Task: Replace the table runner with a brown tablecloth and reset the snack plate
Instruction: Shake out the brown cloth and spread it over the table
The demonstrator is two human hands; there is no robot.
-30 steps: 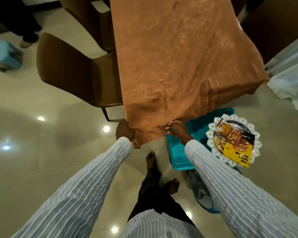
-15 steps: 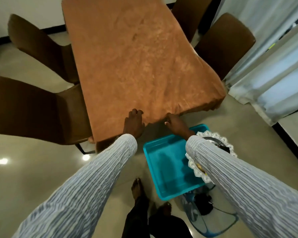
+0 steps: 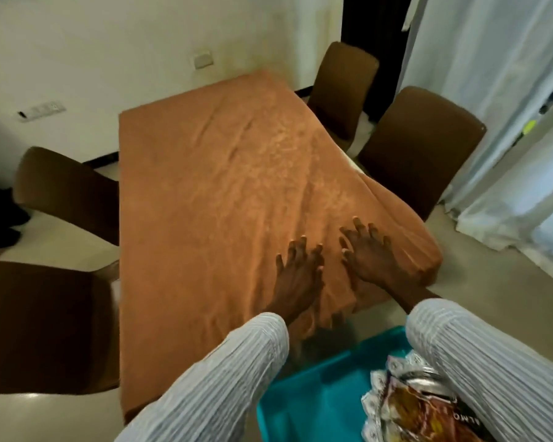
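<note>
The brown tablecloth [image 3: 224, 199] is lying over the counter, covering its whole visible top and draping over the near end and the right edge. Both hands are resting flat on it near the 5 o'clock corner. The left hand [image 3: 296, 275] is pressing palm-down with fingers spread and straight, gripping nothing. The right hand [image 3: 369, 256] is lying just beside it toward 3 o'clock, fingers likewise splayed on the cloth, holding nothing.

Step in hand, as judged: smoothing the cloth. Creases are running from the hands toward 11 o'clock, and a fold is standing up along the right edge near 2 o'clock. To do it well, keep both palms flat and sweep outward from the centre toward the edges, pushing slack over the side rather than bunching it. Check that the overhang is hanging evenly; the near corner is looking fuller than the far end. Light pressure is advisable, since the fabric will probably slide on the top.

The snack plate [image 3: 419, 406], with a lace-like rim and snack packets on it, is sitting on a teal tray [image 3: 316, 390] below counter level at 5 o'clock, beneath the right forearm and well apart from both hands. It is not yet reset.
</note>
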